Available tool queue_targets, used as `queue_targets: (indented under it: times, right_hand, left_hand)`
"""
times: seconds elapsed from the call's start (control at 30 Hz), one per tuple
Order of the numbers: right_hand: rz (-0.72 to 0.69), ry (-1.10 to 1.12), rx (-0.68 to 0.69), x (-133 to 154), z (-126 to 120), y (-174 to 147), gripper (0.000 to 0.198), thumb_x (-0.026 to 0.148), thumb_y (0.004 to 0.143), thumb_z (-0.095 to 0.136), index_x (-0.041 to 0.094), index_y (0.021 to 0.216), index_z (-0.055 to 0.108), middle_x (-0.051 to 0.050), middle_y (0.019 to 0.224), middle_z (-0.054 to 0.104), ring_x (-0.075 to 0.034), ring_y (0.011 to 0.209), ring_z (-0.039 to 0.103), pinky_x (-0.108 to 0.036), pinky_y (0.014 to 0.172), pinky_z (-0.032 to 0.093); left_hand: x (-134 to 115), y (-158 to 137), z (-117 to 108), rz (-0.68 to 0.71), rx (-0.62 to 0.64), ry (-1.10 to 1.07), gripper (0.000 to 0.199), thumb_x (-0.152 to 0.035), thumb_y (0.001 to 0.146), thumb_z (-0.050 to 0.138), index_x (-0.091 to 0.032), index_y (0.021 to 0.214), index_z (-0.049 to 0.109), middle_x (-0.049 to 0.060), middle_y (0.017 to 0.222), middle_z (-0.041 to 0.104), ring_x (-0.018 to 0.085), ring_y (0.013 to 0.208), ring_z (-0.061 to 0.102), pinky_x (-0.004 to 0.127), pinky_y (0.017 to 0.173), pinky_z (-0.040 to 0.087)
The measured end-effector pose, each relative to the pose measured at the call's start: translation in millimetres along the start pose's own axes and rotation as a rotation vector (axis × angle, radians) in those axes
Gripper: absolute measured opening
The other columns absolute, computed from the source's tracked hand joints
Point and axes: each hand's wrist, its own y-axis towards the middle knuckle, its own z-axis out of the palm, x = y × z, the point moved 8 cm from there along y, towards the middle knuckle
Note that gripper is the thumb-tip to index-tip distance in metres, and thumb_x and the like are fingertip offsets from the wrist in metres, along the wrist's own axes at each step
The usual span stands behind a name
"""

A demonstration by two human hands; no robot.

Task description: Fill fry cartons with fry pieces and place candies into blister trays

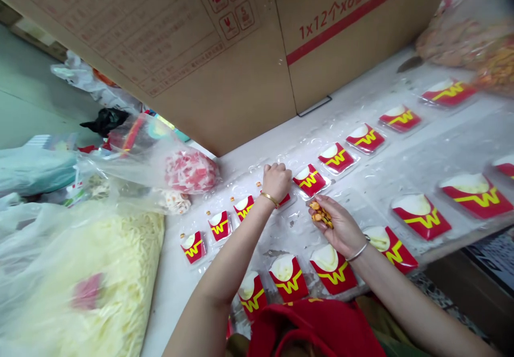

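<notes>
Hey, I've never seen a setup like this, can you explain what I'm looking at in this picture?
There's no machine here, just a person's two bare hands, seen by a camera worn on their head, looking forward and down. On the white table lie two rows of red packets with yellow marks. A big cardboard box stands behind, and a clear bag of pale yellow stuff sits at the left. The right hand holds some small orange pieces. The left hand is curled over a packet; its fingertips are hidden.

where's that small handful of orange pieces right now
In the head view, just right of centre, the orange pieces sit in the right hand, below a red packet.
</notes>
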Motion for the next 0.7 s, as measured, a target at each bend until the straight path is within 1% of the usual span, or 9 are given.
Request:
queue_targets:
  times: [0.07, 0.13, 0.23, 0.33, 0.43, 0.5, 0.57, 0.63, 0.7]
  right_hand:
    - [-0.023, 0.009, -0.019, 2, 0, 2, 0.026, 0.030, 0.070, 0.077, 0.017, 0.077, 0.055, 0.001, 0.069, 0.054, -0.006, 0.056, 0.047, -0.012, 0.038, 0.028]
    - [-0.043, 0.023, -0.026, 5, 1, 3, 0.029, 0.030, 0.067, 0.080, 0.017, 0.075, 0.055, 0.002, 0.067, 0.054, -0.006, 0.056, 0.048, -0.013, 0.037, 0.027]
    - [-0.072, 0.036, -0.034, 9, 1, 2, 0.032, 0.033, 0.063, 0.082, 0.018, 0.075, 0.055, 0.003, 0.064, 0.054, -0.006, 0.052, 0.047, -0.013, 0.036, 0.026]
    - [-0.088, 0.019, -0.044, 10, -1, 2, 0.035, 0.038, 0.062, 0.082, 0.019, 0.074, 0.055, 0.004, 0.062, 0.054, -0.005, 0.048, 0.044, -0.014, 0.036, 0.024]
    - [-0.088, 0.019, -0.050, 10, -4, 3, 0.036, 0.042, 0.063, 0.080, 0.018, 0.072, 0.055, 0.004, 0.061, 0.054, -0.004, 0.046, 0.042, -0.015, 0.035, 0.023]
    - [-0.073, 0.057, -0.066, 12, -7, 3, 0.034, 0.042, 0.064, 0.079, 0.018, 0.072, 0.056, 0.003, 0.062, 0.054, -0.005, 0.048, 0.044, -0.015, 0.035, 0.025]
    - [-0.055, 0.119, -0.085, 16, -11, 3, 0.029, 0.036, 0.065, 0.078, 0.018, 0.074, 0.057, 0.002, 0.064, 0.056, -0.007, 0.053, 0.048, -0.014, 0.037, 0.029]
    - [-0.057, 0.151, -0.074, 25, -13, 2, 0.025, 0.028, 0.065, 0.078, 0.018, 0.077, 0.058, 0.001, 0.067, 0.058, -0.008, 0.059, 0.052, -0.014, 0.041, 0.033]
    - [-0.077, 0.122, -0.043, 36, -14, 0, 0.026, 0.022, 0.064, 0.078, 0.019, 0.082, 0.059, 0.000, 0.070, 0.059, -0.008, 0.062, 0.052, -0.013, 0.045, 0.036]
  left_hand:
    - [-3, -4, -3, 0.022, 0.048, 0.011, 0.022, -0.018, 0.087, 0.043, -0.017, 0.087, 0.066, 0.011, 0.092, 0.060, 0.026, 0.093, 0.051, 0.044, 0.082, 0.034]
    - [-5, -11, -11, 0.015, 0.057, -0.089, 0.025, -0.019, 0.087, 0.045, -0.020, 0.104, 0.063, 0.011, 0.102, 0.059, 0.026, 0.097, 0.051, 0.044, 0.084, 0.035]
    - [-25, -29, -30, 0.125, 0.047, -0.483, 0.031, -0.031, 0.088, 0.050, -0.025, 0.118, 0.057, 0.008, 0.109, 0.057, 0.022, 0.099, 0.052, 0.038, 0.086, 0.039]
    - [-52, -48, -46, 0.245, 0.043, -0.858, 0.024, -0.038, 0.087, 0.054, -0.022, 0.102, 0.063, 0.007, 0.098, 0.059, 0.018, 0.091, 0.055, 0.032, 0.082, 0.043]
    - [-63, -55, -50, 0.206, 0.002, -0.980, 0.021, -0.037, 0.087, 0.055, -0.019, 0.086, 0.064, 0.006, 0.089, 0.060, 0.017, 0.085, 0.056, 0.030, 0.080, 0.044]
    - [-64, -49, -50, 0.162, -0.023, -1.015, 0.019, -0.036, 0.087, 0.054, -0.018, 0.085, 0.062, 0.005, 0.088, 0.061, 0.016, 0.084, 0.056, 0.029, 0.079, 0.044]
    - [-53, -34, -48, 0.062, -0.091, -1.056, 0.018, -0.035, 0.087, 0.053, -0.018, 0.087, 0.059, 0.004, 0.086, 0.062, 0.014, 0.080, 0.056, 0.027, 0.075, 0.044]
    - [-36, -11, -44, -0.058, -0.194, -1.065, 0.017, -0.034, 0.087, 0.054, -0.018, 0.086, 0.056, 0.002, 0.082, 0.061, 0.012, 0.074, 0.055, 0.025, 0.069, 0.044]
    - [-24, 18, -40, -0.106, -0.262, -0.997, 0.014, -0.031, 0.085, 0.054, -0.018, 0.084, 0.055, 0.001, 0.079, 0.060, 0.012, 0.071, 0.054, 0.024, 0.067, 0.043]
